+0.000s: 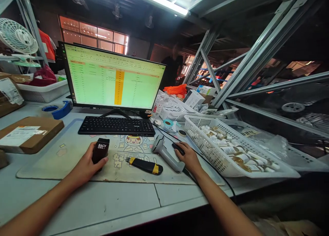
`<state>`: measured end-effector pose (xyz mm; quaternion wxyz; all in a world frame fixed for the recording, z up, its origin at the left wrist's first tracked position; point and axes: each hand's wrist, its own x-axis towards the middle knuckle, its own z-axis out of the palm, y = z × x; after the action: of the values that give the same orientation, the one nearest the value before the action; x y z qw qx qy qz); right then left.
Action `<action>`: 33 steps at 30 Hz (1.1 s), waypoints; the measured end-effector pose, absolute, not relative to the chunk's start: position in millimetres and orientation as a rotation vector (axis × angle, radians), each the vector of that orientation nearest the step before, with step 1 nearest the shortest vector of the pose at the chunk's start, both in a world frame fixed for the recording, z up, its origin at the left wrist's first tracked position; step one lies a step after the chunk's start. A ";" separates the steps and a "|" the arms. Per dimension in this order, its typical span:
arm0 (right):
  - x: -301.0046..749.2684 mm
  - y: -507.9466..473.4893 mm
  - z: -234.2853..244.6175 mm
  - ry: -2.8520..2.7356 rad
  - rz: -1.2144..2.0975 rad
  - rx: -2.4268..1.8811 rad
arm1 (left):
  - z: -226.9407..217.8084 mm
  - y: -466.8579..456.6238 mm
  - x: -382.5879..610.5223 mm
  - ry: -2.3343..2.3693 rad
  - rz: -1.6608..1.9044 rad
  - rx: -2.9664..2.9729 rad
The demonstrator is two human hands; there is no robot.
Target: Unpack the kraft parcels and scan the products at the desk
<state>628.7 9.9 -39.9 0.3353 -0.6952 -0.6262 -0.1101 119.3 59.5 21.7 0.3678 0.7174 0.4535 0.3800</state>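
A small dark box (101, 150) printed "BACK GEL" stands upright on the desk mat, gripped by my left hand (88, 162) with the thumb across its front. My right hand (189, 159) rests over a black computer mouse (178, 148), fingers curled on it. Just left of the mouse lies a grey barcode scanner (168, 155), its cable running toward me under my right wrist. Between my hands a black and yellow utility knife (145, 165) lies flat on the mat. Behind them sit a black keyboard (115, 125) and a monitor (113, 80) showing a spreadsheet with one orange column.
At right stands a white basket (203, 150) full of small bottles, with plastic bags beyond it. A labelled cardboard box (48, 133) and a blue tape dispenser (61, 111) are at left. Metal shelf posts (257, 54) rise at right. Someone in dark clothing stands behind the monitor.
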 end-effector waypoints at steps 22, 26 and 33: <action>629.2 10.4 -41.0 -1.653 -0.296 -1.827 | 23.3 58.4 118.7 1.150 0.935 1.817; 628.6 10.3 -40.1 -1.662 -0.295 -1.818 | 24.5 57.6 119.0 1.159 0.938 1.824; 627.7 9.9 -38.6 -1.654 -0.284 -1.822 | 21.8 59.4 118.3 1.129 0.954 1.830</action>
<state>627.7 9.9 -38.6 0.3260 -0.6953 -0.6313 -0.1083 118.3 59.4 21.8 0.3845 0.7181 0.4431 0.3743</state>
